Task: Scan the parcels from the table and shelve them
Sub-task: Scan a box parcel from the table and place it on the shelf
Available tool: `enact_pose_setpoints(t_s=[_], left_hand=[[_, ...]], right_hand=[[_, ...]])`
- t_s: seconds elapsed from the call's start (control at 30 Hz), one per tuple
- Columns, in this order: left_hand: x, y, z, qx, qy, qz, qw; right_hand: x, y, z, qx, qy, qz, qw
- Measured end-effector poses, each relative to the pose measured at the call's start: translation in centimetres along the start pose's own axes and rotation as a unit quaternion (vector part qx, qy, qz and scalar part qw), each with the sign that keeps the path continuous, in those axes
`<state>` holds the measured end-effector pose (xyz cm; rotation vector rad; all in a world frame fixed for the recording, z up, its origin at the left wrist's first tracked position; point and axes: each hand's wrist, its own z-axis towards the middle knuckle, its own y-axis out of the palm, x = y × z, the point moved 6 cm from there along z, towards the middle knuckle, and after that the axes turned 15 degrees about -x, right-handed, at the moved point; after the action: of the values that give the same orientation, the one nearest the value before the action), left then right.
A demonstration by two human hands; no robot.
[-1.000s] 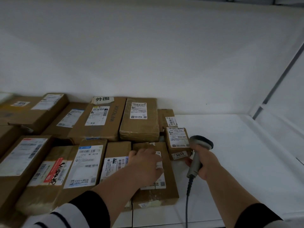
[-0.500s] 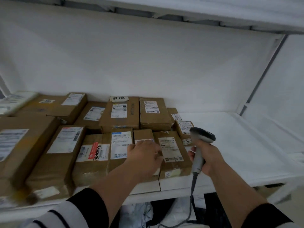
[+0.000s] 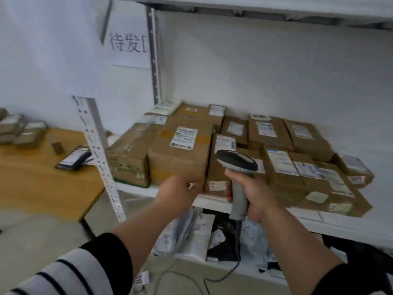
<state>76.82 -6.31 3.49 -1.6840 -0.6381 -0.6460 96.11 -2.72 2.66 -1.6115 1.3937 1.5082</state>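
Left hand (image 3: 179, 191) now off the shelved parcels (image 3: 234, 158) — fingers loosely curled, empty; right hand (image 3: 248, 189) grips scanner (image 3: 237, 167) — more parcels wait on table (image 3: 42, 184).

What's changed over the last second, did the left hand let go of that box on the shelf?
Yes. The left hand has come off the parcel it was pressing on the shelf and drawn back in front of the shelf edge, holding nothing. The view has swung left, bringing the wooden table into sight. The right hand still grips the scanner, and the shelved parcels lie as before.
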Motion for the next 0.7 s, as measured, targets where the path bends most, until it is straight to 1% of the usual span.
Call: enact_pose_setpoints(t_s=[0.07,0.13,0.2,0.27,0.33,0.5,0.6,0.7], left_hand=[[-4.8,-4.0,-2.1,0.058,-0.047,-0.120,0.990],[-9.9,-7.1,-4.0,0.118,-0.087,-0.228,0.962],[-14.9,-9.5,-5.5,0.155,-0.121,-0.291,0.936],[-18.9,-11.4,-6.5,0.169,-0.146,-0.318,0.922],[-22.2,-13.2,-6.9,0.183,-0.162,-0.324,0.914],[-28.6,-17.8,-7.3,0.189,-0.198,-0.324,0.906],[-32.6,-21.6,-8.3,0.214,-0.209,-0.331,0.895],[-36.6,-25.5,-10.0,0.236,-0.222,-0.349,0.879]], right_hand=[[0.4,5.6,1.7,-0.048,-0.003,-0.015,0.999],[1.0,11.1,3.3,-0.102,0.001,-0.039,0.994],[2.1,15.9,5.0,-0.148,0.014,-0.065,0.987],[3.4,20.2,6.8,-0.188,0.026,-0.095,0.977],[4.9,24.3,8.7,-0.223,0.032,-0.118,0.967],[9.2,33.9,14.3,-0.310,0.059,-0.173,0.933],[10.9,39.2,18.1,-0.323,0.079,-0.179,0.926],[12.4,43.7,22.1,-0.302,0.095,-0.180,0.931]])
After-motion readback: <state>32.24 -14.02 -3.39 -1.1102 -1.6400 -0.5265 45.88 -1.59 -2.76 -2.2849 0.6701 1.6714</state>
